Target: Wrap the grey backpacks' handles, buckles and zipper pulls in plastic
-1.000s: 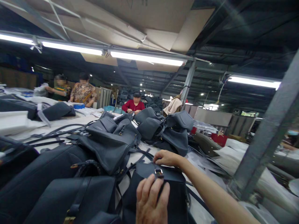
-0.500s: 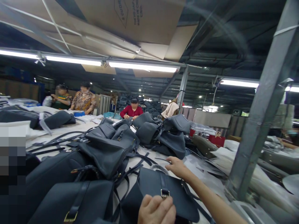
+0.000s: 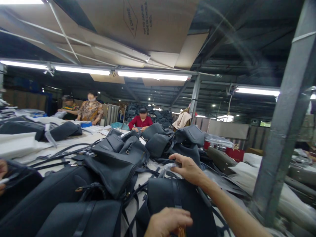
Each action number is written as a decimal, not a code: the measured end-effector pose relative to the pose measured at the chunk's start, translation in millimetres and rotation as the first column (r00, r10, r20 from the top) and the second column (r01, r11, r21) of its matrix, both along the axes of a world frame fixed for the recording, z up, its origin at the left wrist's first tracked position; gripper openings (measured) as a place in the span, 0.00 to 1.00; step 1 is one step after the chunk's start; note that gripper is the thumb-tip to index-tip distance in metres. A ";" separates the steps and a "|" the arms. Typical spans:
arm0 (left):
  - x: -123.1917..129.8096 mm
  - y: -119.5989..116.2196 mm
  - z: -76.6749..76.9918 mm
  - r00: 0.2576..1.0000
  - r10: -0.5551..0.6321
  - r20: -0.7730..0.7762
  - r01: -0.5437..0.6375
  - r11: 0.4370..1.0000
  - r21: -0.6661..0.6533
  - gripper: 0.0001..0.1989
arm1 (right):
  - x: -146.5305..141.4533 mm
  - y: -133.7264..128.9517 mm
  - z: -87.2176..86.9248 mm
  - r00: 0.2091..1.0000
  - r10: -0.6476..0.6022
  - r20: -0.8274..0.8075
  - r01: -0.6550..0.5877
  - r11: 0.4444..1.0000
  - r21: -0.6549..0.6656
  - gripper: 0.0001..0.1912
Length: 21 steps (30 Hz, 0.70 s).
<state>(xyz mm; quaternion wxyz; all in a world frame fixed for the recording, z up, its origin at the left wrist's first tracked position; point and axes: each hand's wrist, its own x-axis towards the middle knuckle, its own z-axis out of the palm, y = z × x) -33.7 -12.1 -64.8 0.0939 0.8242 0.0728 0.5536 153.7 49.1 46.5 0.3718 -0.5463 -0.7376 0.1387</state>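
A dark slate-grey leather bag (image 3: 177, 200) lies at the bottom of the view, its flap strap running down under my left hand (image 3: 168, 222). That hand is curled on the strap (image 3: 176, 197), and a brass buckle (image 3: 181, 232) shows just beneath it. My right hand (image 3: 187, 168) reaches forward above the bag. Its fingertips pinch a piece of clear plastic wrap (image 3: 168, 168) lying over thin dark straps. More grey leather bags (image 3: 116, 158) are heaped to the left and ahead.
Bags and loose straps cover a long white-covered table (image 3: 19, 144). Co-workers in a red top (image 3: 140, 123) and a patterned shirt (image 3: 90, 112) stand across it. Another person's hand (image 3: 2, 172) shows at the left edge. A grey steel post (image 3: 281, 131) rises at right.
The bag's strap and buckle have shifted down under my left hand. My right hand has moved up and left, now at the clear plastic. The view has tilted slightly upward.
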 end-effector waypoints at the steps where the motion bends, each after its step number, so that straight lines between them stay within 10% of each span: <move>1: -7.1 -0.2 14.9 0.999 0.006 0.045 0.001 0.988 -0.154 0.18 | -2.1 -5.7 1.6 1.000 0.021 -0.021 -0.021 1.000 0.018 0.17; 5: -6.4 16.1 60.3 0.936 0.349 0.034 -0.286 0.817 -0.500 0.19 | -13.3 -18.5 -2.4 0.988 0.086 -0.125 -0.083 0.996 0.029 0.15; 9: 17.3 44.2 60.4 0.950 0.293 -0.112 -0.306 0.786 -0.537 0.15 | -20.0 -20.1 -4.9 0.955 0.056 -0.293 -0.026 0.994 0.106 0.15; 17: 4.5 54.5 50.7 0.998 0.022 0.052 0.017 0.753 -0.657 0.18 | -25.2 -50.5 -5.9 0.712 0.047 -0.701 0.164 0.959 0.231 0.23; 21: 0.9 55.6 49.8 0.949 -0.129 0.289 0.307 0.600 -0.739 0.15 | -42.1 -71.0 -13.5 0.856 0.030 -0.517 0.086 0.976 0.199 0.21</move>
